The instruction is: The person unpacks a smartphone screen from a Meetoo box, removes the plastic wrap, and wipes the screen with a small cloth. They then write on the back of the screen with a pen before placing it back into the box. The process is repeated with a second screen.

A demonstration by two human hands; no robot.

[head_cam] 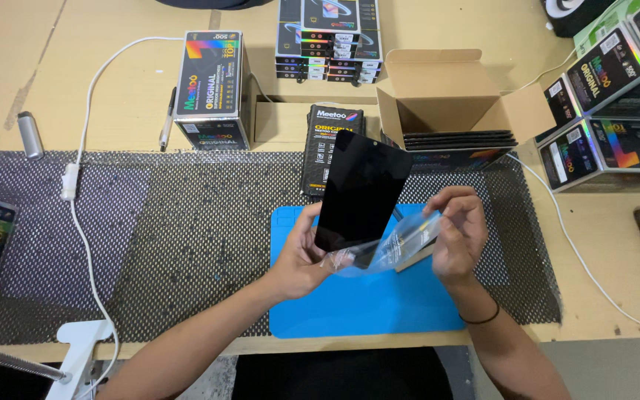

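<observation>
Black phone screen panel (361, 189), one, held tilted over the blue work mat (364, 304) near the front edge of the surface; lower end sitting inside a clear plastic sleeve (390, 248), one. Left hand (301, 255) closed on the panel's lower left edge, thumb and fingers pinched against it. Right hand (459, 233) closed on the sleeve's right end, fingers curled round the plastic. Beneath the sleeve, a small flat item with a pale edge, partly hidden, kind not discernible. Under the blue mat, black perforated anti-slip mat (172, 237), one, spanning most of the front half of the surface. Directly behind the panel, flat black retail pack (331, 144), one, partly covered by the panel. To its right, open cardboard carton (450, 96), one, flaps up, with a stack of dark panels showing at its mouth. Toward the back edge, upright black box with rainbow print (212, 89), one, and a stack of flat boxes (327, 41) at back centre. Right edge: cluster of similar rainbow-print boxes (609, 111), at least four. Left side: white cable (87, 222) with an inline switch, one; pen (167, 118), one; small grey cylinder (30, 133), one.
</observation>
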